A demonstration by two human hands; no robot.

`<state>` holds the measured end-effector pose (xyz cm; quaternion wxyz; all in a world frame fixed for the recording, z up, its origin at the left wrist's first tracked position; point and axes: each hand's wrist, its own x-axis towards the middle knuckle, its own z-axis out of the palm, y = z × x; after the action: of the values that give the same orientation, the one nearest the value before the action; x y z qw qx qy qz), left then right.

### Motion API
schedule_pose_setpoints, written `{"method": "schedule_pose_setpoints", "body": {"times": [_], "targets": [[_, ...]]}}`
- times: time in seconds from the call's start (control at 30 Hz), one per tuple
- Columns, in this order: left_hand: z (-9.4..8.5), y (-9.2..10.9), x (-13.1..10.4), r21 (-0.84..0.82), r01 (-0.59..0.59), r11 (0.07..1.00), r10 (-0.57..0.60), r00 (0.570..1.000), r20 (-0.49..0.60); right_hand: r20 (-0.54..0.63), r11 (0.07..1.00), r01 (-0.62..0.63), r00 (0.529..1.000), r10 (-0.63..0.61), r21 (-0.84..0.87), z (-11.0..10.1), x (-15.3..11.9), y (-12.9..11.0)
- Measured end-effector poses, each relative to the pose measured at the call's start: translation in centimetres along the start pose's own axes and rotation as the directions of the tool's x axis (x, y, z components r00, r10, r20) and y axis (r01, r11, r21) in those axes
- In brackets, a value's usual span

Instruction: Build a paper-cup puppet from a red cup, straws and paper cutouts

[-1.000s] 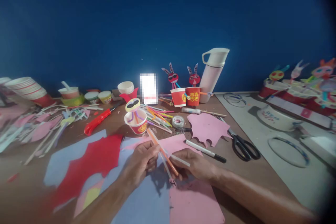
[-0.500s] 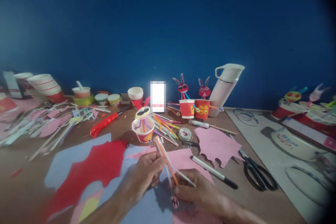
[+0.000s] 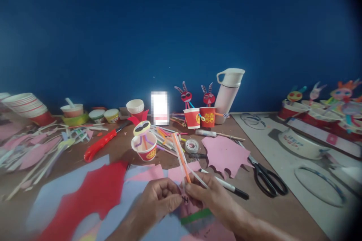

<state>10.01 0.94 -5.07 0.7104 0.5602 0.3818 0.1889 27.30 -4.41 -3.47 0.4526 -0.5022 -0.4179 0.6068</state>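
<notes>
Several thin straws, white and orange [image 3: 181,154], stand up from my right hand [image 3: 204,192], whose fingers are pinched round their lower part. A small round pink tag [image 3: 184,199] with black marks lies between my hands at the lower end of a straw. My left hand [image 3: 164,200] is closed, its fingertips at the edge of this tag. Under both hands are blue and pink paper sheets. Ahead to the left, a paper cup [image 3: 147,153] holds a yellow-faced figure [image 3: 141,128] with red ears.
A red-handled cutter [image 3: 102,145] and red paper [image 3: 93,196] are at left. Tape [image 3: 192,145], a black-capped marker [image 3: 232,187], pink paper [image 3: 226,154] and scissors [image 3: 268,180] lie right. Behind stand two cup figures [image 3: 192,117] and a tilted flask [image 3: 228,96].
My left hand has moved from the upper part of the straws down to the tag. The straws' tops have risen in view, and the whole scene has shifted left.
</notes>
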Motion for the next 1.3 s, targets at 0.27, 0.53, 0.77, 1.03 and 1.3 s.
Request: {"method": "schedule_pose_setpoints", "body": {"times": [0.27,0.53,0.77,1.03,1.3], "targets": [[0.7,0.1,0.0,0.088,-0.047,0.995,0.051,0.997,-0.05,0.049,0.997,0.057,0.997,-0.06,0.057,0.6,0.1,0.5],[1.1,0.4,-0.3,0.203,-0.058,0.978,0.087,0.987,-0.137,0.028,0.999,0.023,0.999,-0.023,0.026,0.4,0.5,1.9],[1.4,0.9,-0.2,0.283,-0.003,0.959,0.053,0.984,-0.17,-0.008,0.997,-0.025,1.0,0.025,-0.068,0.3,1.0,2.3],[0.4,0.2,0.1,0.2,0.017,0.98,-0.009,0.999,-0.04,0.024,0.993,-0.018,0.999,0.021,-0.116,-0.1,0.9,1.8],[-0.7,0.4,0.5,-0.005,-0.087,0.996,0.086,0.992,-0.095,0.062,0.988,-0.076,0.994,0.085,-0.132,0.9,0.5,1.8]]}}
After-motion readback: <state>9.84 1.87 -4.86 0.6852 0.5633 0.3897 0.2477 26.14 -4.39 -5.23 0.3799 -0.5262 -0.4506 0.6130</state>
